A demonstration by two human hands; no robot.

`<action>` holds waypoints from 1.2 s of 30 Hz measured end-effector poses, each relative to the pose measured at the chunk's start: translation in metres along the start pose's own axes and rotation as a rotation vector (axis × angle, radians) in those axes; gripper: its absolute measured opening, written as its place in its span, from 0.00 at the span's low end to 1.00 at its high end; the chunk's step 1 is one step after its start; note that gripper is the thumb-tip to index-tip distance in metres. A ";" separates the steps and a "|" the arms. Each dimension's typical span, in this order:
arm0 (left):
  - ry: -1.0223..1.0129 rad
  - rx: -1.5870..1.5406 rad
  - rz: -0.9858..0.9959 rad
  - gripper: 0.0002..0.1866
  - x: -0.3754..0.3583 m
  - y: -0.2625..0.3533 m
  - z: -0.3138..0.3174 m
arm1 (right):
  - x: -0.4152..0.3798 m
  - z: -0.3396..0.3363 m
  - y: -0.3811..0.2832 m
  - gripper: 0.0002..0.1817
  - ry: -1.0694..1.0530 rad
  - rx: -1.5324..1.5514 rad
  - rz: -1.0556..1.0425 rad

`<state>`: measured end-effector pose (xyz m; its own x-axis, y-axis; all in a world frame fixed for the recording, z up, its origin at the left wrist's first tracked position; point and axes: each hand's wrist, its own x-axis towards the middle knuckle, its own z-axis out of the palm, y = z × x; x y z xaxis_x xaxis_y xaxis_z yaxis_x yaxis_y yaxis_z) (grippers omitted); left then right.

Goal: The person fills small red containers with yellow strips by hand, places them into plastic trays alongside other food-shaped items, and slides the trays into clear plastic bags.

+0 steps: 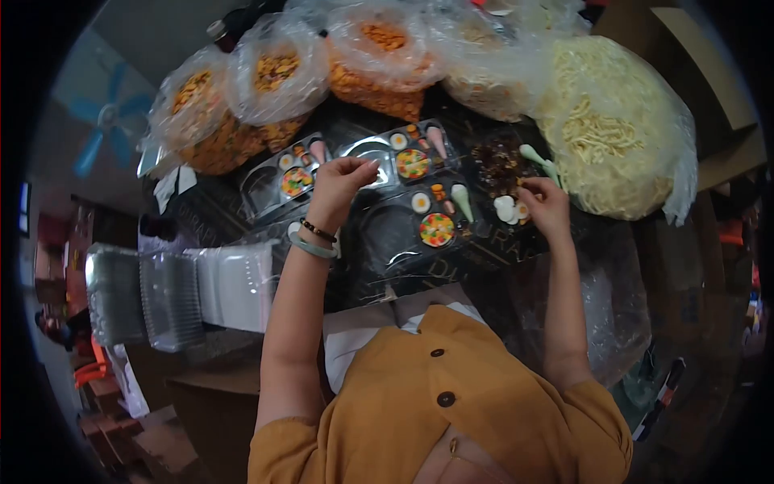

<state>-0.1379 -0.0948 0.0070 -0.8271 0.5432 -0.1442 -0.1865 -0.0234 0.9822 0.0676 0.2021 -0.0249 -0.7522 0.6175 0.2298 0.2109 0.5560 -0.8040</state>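
My left hand [343,184], with beads and a bangle at the wrist, hovers above the clear plastic trays, thumb and fingertips pinched together. What the pinch holds, if anything, is too small to make out. My right hand [548,208] reaches to a small heap of white egg-like pieces [508,210], its fingertips closed; their content is hidden. Beside that heap lie dark brown pieces [497,165] and pale green spoon-shaped pieces [538,160]. In the nearest tray [387,226] sit a colourful pizza-like disc [436,230], a fried-egg piece [421,202] and a green-white cone-shaped piece [461,200].
Along the back stand open plastic bags of small orange pieces [375,81] and a large bag of pale noodle-like strips [605,133]. Stacked clear plastic containers [173,294] rest at the left. A blue fan [106,117] is farther left.
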 end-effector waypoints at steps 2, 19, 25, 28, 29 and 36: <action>0.031 -0.040 -0.009 0.10 -0.007 0.006 -0.030 | 0.004 0.001 0.008 0.11 0.004 0.055 0.102; 0.271 1.099 0.380 0.11 0.029 -0.009 -0.088 | 0.000 0.131 -0.145 0.10 -0.310 0.320 -0.111; 0.280 1.064 0.529 0.09 0.017 -0.019 -0.091 | 0.030 0.221 -0.171 0.12 -0.465 0.074 -0.310; 0.327 0.957 0.472 0.08 0.017 -0.021 -0.093 | 0.032 0.248 -0.176 0.11 -0.492 -0.061 -0.374; 0.332 0.956 0.470 0.08 0.016 -0.021 -0.093 | 0.034 0.254 -0.173 0.11 -0.496 -0.062 -0.376; 0.295 0.935 0.476 0.10 0.010 -0.020 -0.095 | 0.037 0.244 -0.173 0.12 -0.531 0.115 -0.206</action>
<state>-0.1925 -0.1690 -0.0259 -0.8255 0.4221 0.3748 0.5607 0.5369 0.6304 -0.1490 -0.0078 -0.0112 -0.9869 0.1225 0.1046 -0.0196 0.5528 -0.8331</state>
